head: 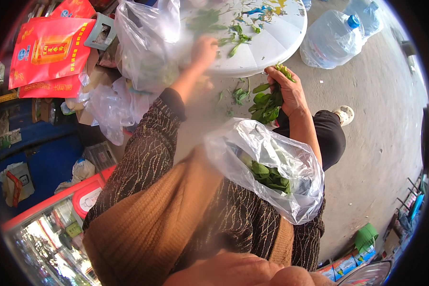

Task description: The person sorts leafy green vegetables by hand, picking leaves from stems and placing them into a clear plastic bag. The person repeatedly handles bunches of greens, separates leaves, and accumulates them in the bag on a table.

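Observation:
My right hand (289,87) grips a bunch of leafy greens (266,103) by its stems, leaves hanging downward, just off the edge of a round white table (284,39). Over the table's near left edge is my left hand (204,52), blurred, its fingers curled close to loose green sprigs (237,37); whether it pinches one cannot be made out. On my lap lies a clear plastic bag (304,178), its mouth spread, with picked green leaves (270,175) inside. My right forearm passes behind the bag.
A bulging plastic bag (143,46) hangs or stands left of the table, near red printed bags (50,53). Large water bottles (330,39) stand right of the table. Fallen leaves (240,93) lie on the concrete floor (375,136). A glass display case (50,232) is at lower left.

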The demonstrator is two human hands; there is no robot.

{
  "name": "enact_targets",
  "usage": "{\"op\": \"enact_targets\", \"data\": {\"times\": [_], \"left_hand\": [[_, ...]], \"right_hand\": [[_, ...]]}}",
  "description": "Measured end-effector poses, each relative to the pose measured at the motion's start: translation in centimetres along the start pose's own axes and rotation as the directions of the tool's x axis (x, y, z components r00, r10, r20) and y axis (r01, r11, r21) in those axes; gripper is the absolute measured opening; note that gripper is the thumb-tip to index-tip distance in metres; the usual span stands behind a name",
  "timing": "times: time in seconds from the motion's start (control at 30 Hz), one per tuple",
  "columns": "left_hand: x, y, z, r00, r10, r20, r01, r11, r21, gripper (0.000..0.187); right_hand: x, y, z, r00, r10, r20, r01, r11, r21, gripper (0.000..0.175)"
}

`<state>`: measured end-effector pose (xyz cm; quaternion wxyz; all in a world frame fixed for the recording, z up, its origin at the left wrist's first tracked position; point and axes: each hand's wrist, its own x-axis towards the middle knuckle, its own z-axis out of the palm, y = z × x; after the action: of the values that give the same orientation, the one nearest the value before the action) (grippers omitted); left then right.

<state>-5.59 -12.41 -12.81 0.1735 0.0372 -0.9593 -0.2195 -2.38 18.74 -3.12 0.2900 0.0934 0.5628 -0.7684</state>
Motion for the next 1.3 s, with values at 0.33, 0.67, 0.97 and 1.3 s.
{"op": "enact_targets", "data": {"times": [0.33,0.67,0.97,1.3], "left_hand": [[2.0,1.9,-4.8,0.799,-0.411,0.439,0.588,0.384,-0.711,0.020],[-2.7,9.6,-8.8,0.800,-0.241,0.549,0.600,0.326,-0.731,0.024],[-8.4,14.6,-8.0,0.732,0.046,0.679,0.603,0.420,-0.679,0.016],[-2.5,5.9,0.2,0.988,0.092,-0.128,-0.105,0.989,-0.104,0.018]], "right_hand": [[0.1,0.1,0.2,1.000,-0.024,0.000,0.024,0.999,-0.032,0.021],[1.0,1.1,-0.5,0.999,0.028,0.015,-0.028,0.999,0.033,0.028],[0.6,1.5,-0.5,0.976,0.185,0.117,-0.195,0.977,0.081,0.026],[-0.2,0.4,0.3,0.979,0.138,0.153,-0.150,0.986,0.073,0.027]]}}
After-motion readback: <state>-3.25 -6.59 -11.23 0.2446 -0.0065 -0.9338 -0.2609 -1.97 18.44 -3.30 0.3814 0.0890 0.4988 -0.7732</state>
